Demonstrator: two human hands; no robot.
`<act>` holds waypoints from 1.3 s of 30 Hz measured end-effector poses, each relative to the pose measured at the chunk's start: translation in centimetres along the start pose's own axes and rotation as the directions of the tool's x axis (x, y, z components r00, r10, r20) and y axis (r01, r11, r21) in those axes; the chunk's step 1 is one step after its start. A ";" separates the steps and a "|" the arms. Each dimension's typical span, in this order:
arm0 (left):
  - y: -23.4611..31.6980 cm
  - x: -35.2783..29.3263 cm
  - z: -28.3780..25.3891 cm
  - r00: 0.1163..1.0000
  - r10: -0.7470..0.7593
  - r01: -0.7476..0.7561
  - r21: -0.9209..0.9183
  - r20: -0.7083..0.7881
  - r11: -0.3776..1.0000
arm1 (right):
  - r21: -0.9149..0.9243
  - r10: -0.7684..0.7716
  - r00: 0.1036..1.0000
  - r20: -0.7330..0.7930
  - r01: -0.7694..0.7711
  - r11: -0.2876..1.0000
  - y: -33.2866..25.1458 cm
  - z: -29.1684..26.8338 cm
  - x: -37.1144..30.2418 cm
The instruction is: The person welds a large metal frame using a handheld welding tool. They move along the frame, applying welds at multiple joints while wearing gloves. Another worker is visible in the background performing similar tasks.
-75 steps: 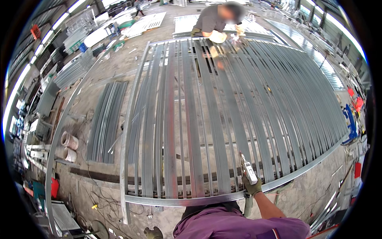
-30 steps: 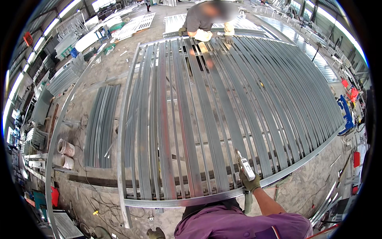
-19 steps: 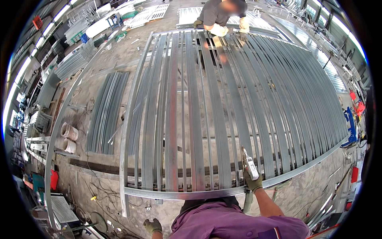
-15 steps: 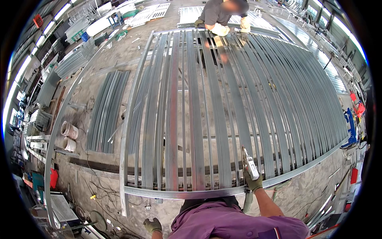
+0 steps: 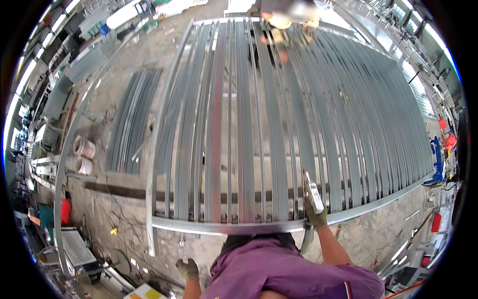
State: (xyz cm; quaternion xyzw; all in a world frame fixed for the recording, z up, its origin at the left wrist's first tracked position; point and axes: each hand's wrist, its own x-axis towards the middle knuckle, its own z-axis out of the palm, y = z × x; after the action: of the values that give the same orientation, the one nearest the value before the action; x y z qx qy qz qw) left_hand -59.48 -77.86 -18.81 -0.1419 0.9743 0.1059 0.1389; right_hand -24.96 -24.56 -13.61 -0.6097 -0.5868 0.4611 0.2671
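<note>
In my right gloved hand (image 5: 317, 216) is a white welding gun (image 5: 313, 195) with a narrow nozzle, gripped from below and pointing away from me. A thick hose hangs beneath that hand. The gun is over the near edge of a large metal frame (image 5: 259, 228) filled with long grey slats (image 5: 278, 144); whether its nozzle touches a slat I cannot tell. My left gloved hand (image 5: 187, 269) hangs off to the left, below the frame's near rail, with fingers apart and nothing in it.
Across the frame another person's gloved hands (image 5: 279, 21) are at the far rail. On the floor to the left lie a stack of metal profiles (image 5: 133, 122), two whitish buckets (image 5: 84, 148) and tangled cables (image 5: 128, 230). A blue clamp-like stand (image 5: 437, 159) is at the right corner.
The whole view has tilted, so the frame and both my hands appear higher in the picture. My right hand keeps hold of the welding gun at about the same spot on the frame.
</note>
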 end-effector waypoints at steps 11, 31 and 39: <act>0.5 0.5 -1.5 0.987 0.140 -0.141 0.001 0.074 0.990 | 0.043 0.119 0.985 0.124 -0.125 0.991 -0.3 -1.0 0.1; 42.9 -5.1 -1.1 0.381 0.810 -0.504 -0.635 0.445 0.586 | 0.096 -0.029 0.996 0.085 0.021 0.995 0.8 -1.0 -0.4; 47.2 -3.0 3.1 0.297 0.689 -0.416 -0.560 0.662 0.717 | 0.156 0.068 0.993 0.094 -0.082 0.984 1.2 -1.0 -0.6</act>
State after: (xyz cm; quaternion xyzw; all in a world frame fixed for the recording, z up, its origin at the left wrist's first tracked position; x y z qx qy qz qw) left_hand -70.37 -32.11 -12.94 0.2580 0.7400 0.3389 0.5206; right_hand -23.49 -25.10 -14.07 -0.5871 -0.5360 0.5426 0.2715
